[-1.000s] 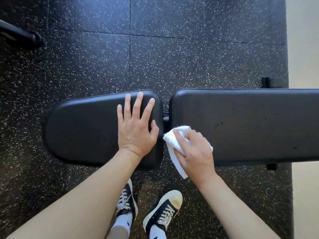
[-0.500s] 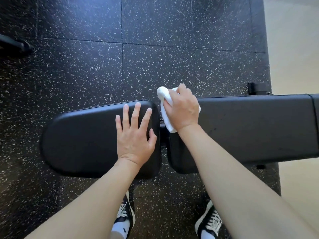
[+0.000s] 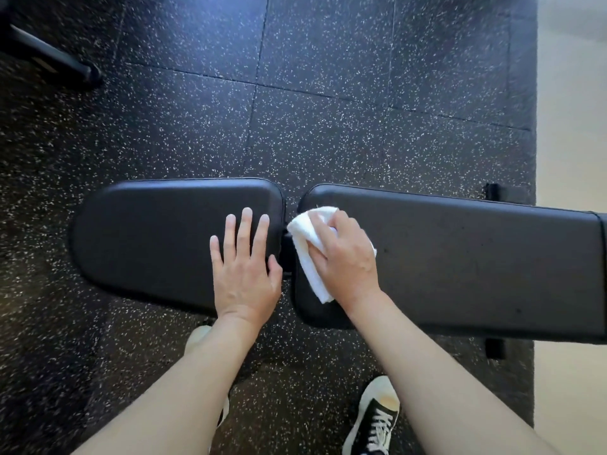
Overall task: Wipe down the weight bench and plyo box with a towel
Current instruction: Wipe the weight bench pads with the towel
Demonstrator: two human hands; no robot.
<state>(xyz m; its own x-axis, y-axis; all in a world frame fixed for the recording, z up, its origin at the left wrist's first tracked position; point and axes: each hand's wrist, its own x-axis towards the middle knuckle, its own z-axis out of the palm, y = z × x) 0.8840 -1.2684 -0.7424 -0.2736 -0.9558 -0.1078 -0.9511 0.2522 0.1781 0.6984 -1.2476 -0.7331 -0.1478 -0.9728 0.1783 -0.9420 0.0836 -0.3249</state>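
A black padded weight bench lies across the view in two parts: the short seat pad point(image 3: 147, 234) on the left and the long back pad point(image 3: 476, 264) on the right, with a narrow gap between them. My left hand point(image 3: 244, 270) rests flat on the seat pad's right end, fingers straight. My right hand point(image 3: 348, 257) grips a folded white towel point(image 3: 308, 254) and presses it on the left end of the back pad, beside the gap. No plyo box is in view.
Black speckled rubber floor tiles point(image 3: 328, 110) surround the bench. A dark metal bar with a capped end point(image 3: 59, 57) lies at the top left. A pale floor strip point(image 3: 571, 126) runs down the right side. My sneaker point(image 3: 374, 421) stands below the bench.
My right hand drew the towel back from the far edge of the back pad toward the middle of its left end. My left hand stayed on the seat pad.
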